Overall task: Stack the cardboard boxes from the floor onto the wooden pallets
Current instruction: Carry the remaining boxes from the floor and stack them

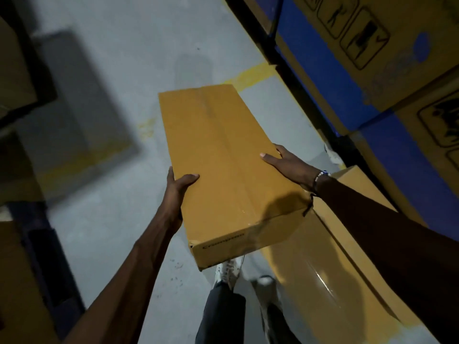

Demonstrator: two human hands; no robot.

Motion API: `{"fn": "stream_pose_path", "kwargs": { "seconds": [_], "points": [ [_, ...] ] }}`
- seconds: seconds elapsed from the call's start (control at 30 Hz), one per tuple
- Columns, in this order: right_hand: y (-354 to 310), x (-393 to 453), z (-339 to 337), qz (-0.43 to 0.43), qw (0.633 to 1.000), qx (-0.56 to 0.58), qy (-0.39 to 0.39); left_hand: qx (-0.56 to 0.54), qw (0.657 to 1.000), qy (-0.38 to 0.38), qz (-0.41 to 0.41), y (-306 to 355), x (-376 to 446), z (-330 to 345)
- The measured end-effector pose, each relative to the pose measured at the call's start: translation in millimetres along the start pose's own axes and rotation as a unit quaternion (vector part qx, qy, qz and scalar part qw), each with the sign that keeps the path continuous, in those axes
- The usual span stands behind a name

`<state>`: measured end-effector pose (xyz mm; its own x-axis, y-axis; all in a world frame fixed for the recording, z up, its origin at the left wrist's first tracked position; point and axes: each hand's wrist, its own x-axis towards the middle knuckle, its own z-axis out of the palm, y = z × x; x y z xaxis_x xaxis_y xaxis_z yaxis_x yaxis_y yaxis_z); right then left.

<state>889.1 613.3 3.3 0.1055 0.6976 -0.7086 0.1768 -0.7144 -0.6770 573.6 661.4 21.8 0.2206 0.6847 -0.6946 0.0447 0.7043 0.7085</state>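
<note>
You have one long cardboard box (223, 170) lifted clear above the grey floor (111, 232), left hand (177, 192) and right hand (288, 165) clamping its sides, no pallet visible, so stacking remains.

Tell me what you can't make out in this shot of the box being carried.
Head view only:
- Underside of the carried box: hidden by the box itself.
- Fingers of left hand and right hand: mostly wrapped out of sight past its edges.
- Print on its near end: blurred.
- Wooden pallets: none clearly visible.
- Second box: partly behind the right arm.
</note>
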Motion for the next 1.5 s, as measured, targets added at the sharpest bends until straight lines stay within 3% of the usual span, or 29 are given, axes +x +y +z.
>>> {"fn": "stream_pose_path", "kwargs": {
  "seconds": [0.17, 0.43, 0.67, 1.03, 1.23, 1.37, 1.5],
  "points": [
    [-77.8, -89.3, 8.3, -0.04, 0.999, 0.032, 0.01, -0.048, 0.998, -0.004, 0.041, 45.5, -110.7, -13.4],
    [-197.2, -297.5, 53.6, -0.127, 0.99, -0.018, -0.058, -0.125, 0.986, 0.048, 0.098, 84.9, -364.9, -39.1],
    [-257.7, -462.1, 120.9, -0.222, 0.957, -0.091, -0.164, -0.187, 0.955, 0.175, 0.153, 64.5, -577.2, -51.4],
    [-241.0, -618.0, 250.6, -0.286, 0.856, -0.16, -0.4, -0.334, 0.823, 0.392, 0.241, -52.5, -807.6, -34.5],
    [-193.3, -701.6, 330.0, -0.27, 0.832, -0.23, -0.426, -0.392, 0.738, 0.47, 0.286, -144.6, -896.0, -19.3],
    [-148.2, -760.6, 369.8, -0.286, 0.787, -0.274, -0.472, -0.425, 0.681, 0.509, 0.311, -208.5, -954.4, -6.0],
    [-104.2, -816.6, 403.9, -0.3, 0.753, -0.289, -0.51, -0.441, 0.646, 0.531, 0.327, -261.3, -1010.6, 1.1]
  ]
}}
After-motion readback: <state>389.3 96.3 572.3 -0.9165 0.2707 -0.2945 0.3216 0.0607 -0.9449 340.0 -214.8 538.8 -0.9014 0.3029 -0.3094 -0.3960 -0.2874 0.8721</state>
